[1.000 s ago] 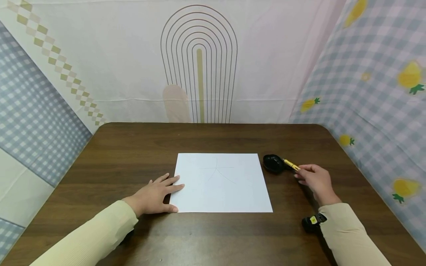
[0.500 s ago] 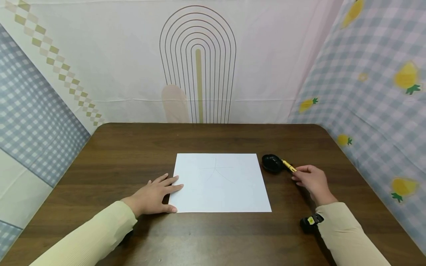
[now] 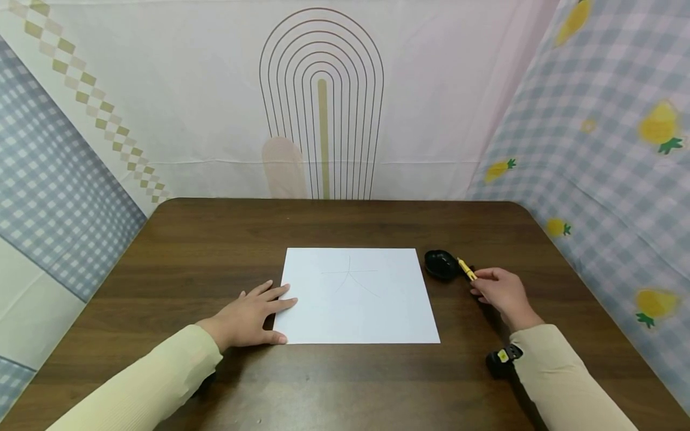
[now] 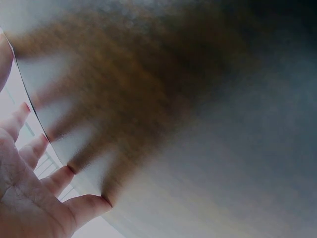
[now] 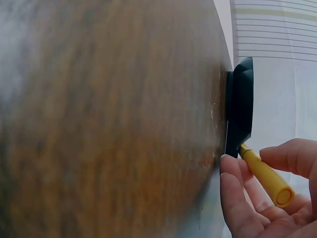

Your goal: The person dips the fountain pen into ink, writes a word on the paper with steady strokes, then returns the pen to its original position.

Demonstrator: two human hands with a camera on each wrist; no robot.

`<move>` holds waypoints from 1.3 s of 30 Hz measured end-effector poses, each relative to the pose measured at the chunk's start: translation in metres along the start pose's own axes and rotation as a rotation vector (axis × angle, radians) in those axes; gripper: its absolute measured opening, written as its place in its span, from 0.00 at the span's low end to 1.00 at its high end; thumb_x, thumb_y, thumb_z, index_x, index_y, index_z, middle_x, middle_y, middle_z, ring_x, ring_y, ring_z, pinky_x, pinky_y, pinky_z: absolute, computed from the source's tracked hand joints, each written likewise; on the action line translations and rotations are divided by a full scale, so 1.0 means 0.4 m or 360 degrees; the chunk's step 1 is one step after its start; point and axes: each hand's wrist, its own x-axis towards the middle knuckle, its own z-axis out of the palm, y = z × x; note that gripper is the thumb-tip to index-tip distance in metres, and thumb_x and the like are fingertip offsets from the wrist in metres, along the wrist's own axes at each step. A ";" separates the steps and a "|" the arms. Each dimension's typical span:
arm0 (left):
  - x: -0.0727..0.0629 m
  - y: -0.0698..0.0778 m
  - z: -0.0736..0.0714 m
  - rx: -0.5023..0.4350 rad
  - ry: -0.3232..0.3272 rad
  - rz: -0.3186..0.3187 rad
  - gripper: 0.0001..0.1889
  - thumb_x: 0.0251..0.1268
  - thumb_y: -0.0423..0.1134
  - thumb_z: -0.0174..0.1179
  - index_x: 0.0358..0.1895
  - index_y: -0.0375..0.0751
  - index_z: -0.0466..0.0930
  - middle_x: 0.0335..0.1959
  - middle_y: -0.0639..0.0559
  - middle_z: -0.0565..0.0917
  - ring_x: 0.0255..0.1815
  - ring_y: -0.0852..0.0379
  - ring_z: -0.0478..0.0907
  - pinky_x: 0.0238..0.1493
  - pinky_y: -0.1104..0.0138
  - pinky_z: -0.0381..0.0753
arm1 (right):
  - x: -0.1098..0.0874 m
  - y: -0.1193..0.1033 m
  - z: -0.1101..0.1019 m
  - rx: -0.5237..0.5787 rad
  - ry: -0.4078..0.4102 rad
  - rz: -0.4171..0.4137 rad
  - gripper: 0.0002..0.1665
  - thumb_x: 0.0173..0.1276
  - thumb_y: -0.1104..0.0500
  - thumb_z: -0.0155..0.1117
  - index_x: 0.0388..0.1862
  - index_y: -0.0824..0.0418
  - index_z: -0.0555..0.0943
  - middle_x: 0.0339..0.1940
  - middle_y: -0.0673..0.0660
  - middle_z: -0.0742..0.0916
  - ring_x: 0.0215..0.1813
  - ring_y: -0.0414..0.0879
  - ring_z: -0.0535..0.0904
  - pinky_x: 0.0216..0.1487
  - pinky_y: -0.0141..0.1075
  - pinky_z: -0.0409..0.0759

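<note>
My left hand (image 3: 250, 317) rests with fingers spread at the left edge of a white sheet of paper (image 3: 393, 317), its fingertips and thumb on the sheet. Several thin lines cross on the sheet's upper half. In the left wrist view, the left hand (image 4: 34, 198) shows its spread fingers meeting the surface. My right hand (image 3: 501, 293) pinches a yellow pen (image 3: 466, 269) between thumb and fingers, right of the paper. The pen's far end is right at the edge of a small black dish (image 3: 441, 265). In the right wrist view, the pen (image 5: 267, 178) slants toward the dish (image 5: 241, 106).
A dark brown wooden table (image 3: 345, 383) lies beneath everything. Behind it hangs a white cloth (image 3: 431, 90) with printed arches. Checked cloths (image 3: 587, 161) hang along both sides. A black wrist device (image 3: 501, 362) sits below my right sleeve.
My right hand has shifted slightly left toward the black dish, and the yellow pen has turned a little steeper in its grip. The left hand and the paper stay in place.
</note>
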 end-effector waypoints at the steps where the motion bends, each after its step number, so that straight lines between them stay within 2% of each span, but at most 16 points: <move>1: 0.000 0.000 0.000 0.0000 0.0003 0.0002 0.40 0.56 0.63 0.63 0.72 0.54 0.65 0.77 0.47 0.57 0.76 0.36 0.47 0.60 0.27 0.52 | 0.000 -0.001 -0.001 -0.0013 -0.0003 0.0000 0.23 0.70 0.64 0.56 0.60 0.77 0.71 0.48 0.70 0.83 0.33 0.37 0.82 0.34 0.33 0.82; 20: 0.001 -0.001 0.002 0.0000 0.0002 0.0000 0.40 0.56 0.64 0.62 0.72 0.54 0.65 0.76 0.47 0.57 0.76 0.35 0.48 0.60 0.27 0.52 | 0.010 -0.012 -0.014 -0.0199 -0.0127 -0.0028 0.24 0.69 0.66 0.55 0.60 0.78 0.71 0.44 0.69 0.83 0.33 0.43 0.80 0.30 0.36 0.80; 28: 0.003 -0.003 0.003 0.0005 0.0001 -0.0004 0.40 0.56 0.63 0.63 0.72 0.55 0.65 0.77 0.48 0.57 0.76 0.36 0.48 0.60 0.27 0.52 | 0.016 -0.013 -0.016 -0.0249 -0.0155 -0.0039 0.24 0.68 0.66 0.55 0.59 0.79 0.71 0.47 0.73 0.81 0.33 0.43 0.80 0.30 0.36 0.80; 34: 0.003 -0.001 0.002 0.0014 -0.0005 -0.0005 0.40 0.56 0.63 0.63 0.72 0.54 0.65 0.76 0.48 0.57 0.76 0.36 0.48 0.60 0.28 0.52 | 0.018 -0.011 -0.014 -0.0294 -0.0165 -0.0029 0.24 0.69 0.64 0.54 0.60 0.78 0.71 0.52 0.75 0.79 0.38 0.48 0.81 0.33 0.36 0.80; 39: 0.002 0.001 0.002 0.0017 -0.0006 -0.0011 0.40 0.56 0.63 0.63 0.72 0.54 0.65 0.76 0.48 0.57 0.76 0.36 0.48 0.60 0.28 0.53 | 0.020 -0.010 -0.015 -0.0395 -0.0152 -0.0030 0.25 0.69 0.62 0.55 0.60 0.76 0.73 0.56 0.74 0.77 0.45 0.55 0.78 0.35 0.37 0.77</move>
